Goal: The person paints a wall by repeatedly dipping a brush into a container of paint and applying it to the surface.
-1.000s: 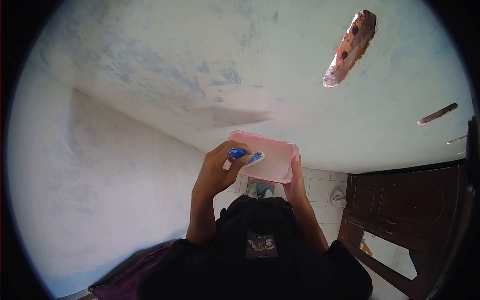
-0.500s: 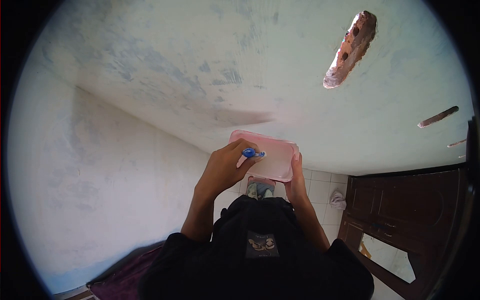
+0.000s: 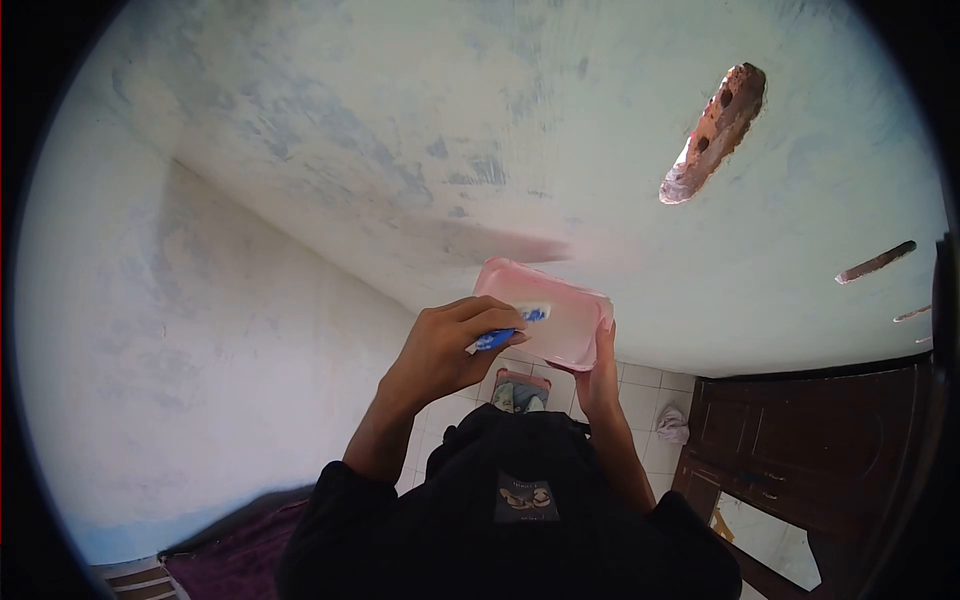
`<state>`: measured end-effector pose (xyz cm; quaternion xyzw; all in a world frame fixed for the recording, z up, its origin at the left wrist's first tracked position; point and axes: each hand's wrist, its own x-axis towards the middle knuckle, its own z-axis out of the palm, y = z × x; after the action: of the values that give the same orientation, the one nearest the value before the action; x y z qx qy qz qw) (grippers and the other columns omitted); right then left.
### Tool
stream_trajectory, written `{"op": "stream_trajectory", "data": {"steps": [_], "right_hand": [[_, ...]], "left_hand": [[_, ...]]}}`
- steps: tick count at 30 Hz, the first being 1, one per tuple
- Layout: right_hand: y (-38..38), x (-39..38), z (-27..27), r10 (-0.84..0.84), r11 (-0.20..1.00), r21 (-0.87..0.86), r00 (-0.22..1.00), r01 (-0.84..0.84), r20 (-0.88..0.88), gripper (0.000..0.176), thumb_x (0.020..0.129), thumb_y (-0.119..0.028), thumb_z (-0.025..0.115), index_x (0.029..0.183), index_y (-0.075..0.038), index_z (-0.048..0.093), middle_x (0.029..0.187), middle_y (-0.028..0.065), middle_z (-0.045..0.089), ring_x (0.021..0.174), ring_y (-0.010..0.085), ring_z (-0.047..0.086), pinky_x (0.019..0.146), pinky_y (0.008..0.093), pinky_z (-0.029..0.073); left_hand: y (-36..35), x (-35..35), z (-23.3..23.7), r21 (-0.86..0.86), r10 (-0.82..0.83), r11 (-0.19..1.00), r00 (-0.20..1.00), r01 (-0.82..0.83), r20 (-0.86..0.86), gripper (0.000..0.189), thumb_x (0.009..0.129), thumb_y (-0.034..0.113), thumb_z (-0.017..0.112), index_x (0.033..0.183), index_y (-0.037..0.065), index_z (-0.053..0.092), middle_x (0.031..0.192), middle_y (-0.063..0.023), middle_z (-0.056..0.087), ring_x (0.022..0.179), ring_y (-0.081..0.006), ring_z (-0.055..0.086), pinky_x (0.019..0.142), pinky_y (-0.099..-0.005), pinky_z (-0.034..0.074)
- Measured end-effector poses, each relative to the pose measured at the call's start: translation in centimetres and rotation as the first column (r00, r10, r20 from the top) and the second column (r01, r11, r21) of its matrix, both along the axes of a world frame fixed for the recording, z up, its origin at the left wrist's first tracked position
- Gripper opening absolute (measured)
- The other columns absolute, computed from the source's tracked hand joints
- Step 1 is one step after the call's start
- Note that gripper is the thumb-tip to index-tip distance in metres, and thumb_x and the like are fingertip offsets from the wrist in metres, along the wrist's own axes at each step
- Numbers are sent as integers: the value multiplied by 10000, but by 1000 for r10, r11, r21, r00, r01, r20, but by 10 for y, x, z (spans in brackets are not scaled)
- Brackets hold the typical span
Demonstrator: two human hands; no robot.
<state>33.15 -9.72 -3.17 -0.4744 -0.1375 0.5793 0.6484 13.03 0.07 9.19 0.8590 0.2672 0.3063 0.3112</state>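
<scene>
Your left hand (image 3: 450, 342) grips a blue brush (image 3: 495, 339), its head over a pink tub (image 3: 572, 325); your right hand (image 3: 600, 375) holds the tub's right side, near a patchy wall (image 3: 480, 130).

One head-worn camera looked forward and steeply down over the black shirt (image 3: 440, 545) into the pink tray (image 3: 548, 281) (a wide, fairly close view, round-edged).
</scene>
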Motion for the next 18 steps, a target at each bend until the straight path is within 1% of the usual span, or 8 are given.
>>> {"op": "stream_trajectory", "data": {"steps": [1, 2, 4, 5, 8, 14, 18], "right_hand": [[0, 0, 1, -12, 1000, -15, 1000, 12, 10, 578, 1120, -558, 301, 1564, -188, 304, 1502, 104, 508, 1302, 276, 597, 956, 480, 579], [2, 1, -8, -29, 1000, 12, 999, 29, 29, 573, 1119, -560, 297, 1557, -189, 308, 1492, 104, 518, 1282, 275, 612, 939, 473, 587], [5, 3, -22, -66, 996, 67, 996, 61, 65, 566, 1118, -563, 288, 1543, -191, 317, 1474, 104, 538, 1242, 273, 641, 907, 459, 602], [3, 5, -26, -62, 996, 68, 996, 58, 63, 558, 1119, -558, 287, 1539, -192, 321, 1467, 103, 544, 1232, 272, 647, 895, 453, 607], [2, 5, -17, -50, 997, 67, 997, 46, 58, 538, 1123, -545, 285, 1528, -193, 329, 1454, 100, 556, 1213, 269, 660, 871, 440, 618], [5, 5, -15, -59, 996, 66, 995, 55, 74, 527, 1125, -535, 287, 1524, -193, 330, 1454, 99, 555, 1214, 267, 660, 864, 436, 621], [7, 2, -13, -69, 996, 60, 996, 66, 56, 527, 1124, -533, 294, 1525, -192, 327, 1458, 97, 552, 1218, 268, 659, 876, 442, 618]], "left_hand": [[1, 0, -3, 40, 2, 999, 1000, -2, 0, 221, 845, 21, 831, 1039, 63, 734, 1026, -103, 765, 916, -292, 760, 772, -370, 621], [2, 1, -6, 80, 2, 997, 1000, -2, 0, 226, 840, 23, 835, 1037, 70, 734, 1027, -98, 765, 919, -293, 759, 773, -373, 624], [3, 0, -7, 101, -5, 995, 999, 1, 35, 237, 832, 28, 842, 1035, 81, 733, 1027, -88, 766, 927, -291, 759, 774, -376, 629], [3, -2, -6, 112, -9, 994, 999, 3, 53, 243, 827, 30, 845, 1035, 87, 732, 1027, -83, 767, 932, -290, 759, 774, -378, 631], [5, -3, -5, 172, -24, 985, 998, 14, 56, 263, 817, 32, 853, 1041, 94, 730, 1028, -77, 768, 943, -288, 759, 771, -377, 632], [8, -5, -6, 139, -15, 990, 1000, 14, 11, 260, 812, 36, 857, 1030, 104, 733, 1042, -65, 770, 951, -285, 760, 772, -373, 634], [10, -9, -8, 173, -13, 985, 1000, 10, 19, 267, 808, 39, 859, 1031, 110, 730, 1050, -58, 772, 948, -276, 762, 767, -372, 633]]}}
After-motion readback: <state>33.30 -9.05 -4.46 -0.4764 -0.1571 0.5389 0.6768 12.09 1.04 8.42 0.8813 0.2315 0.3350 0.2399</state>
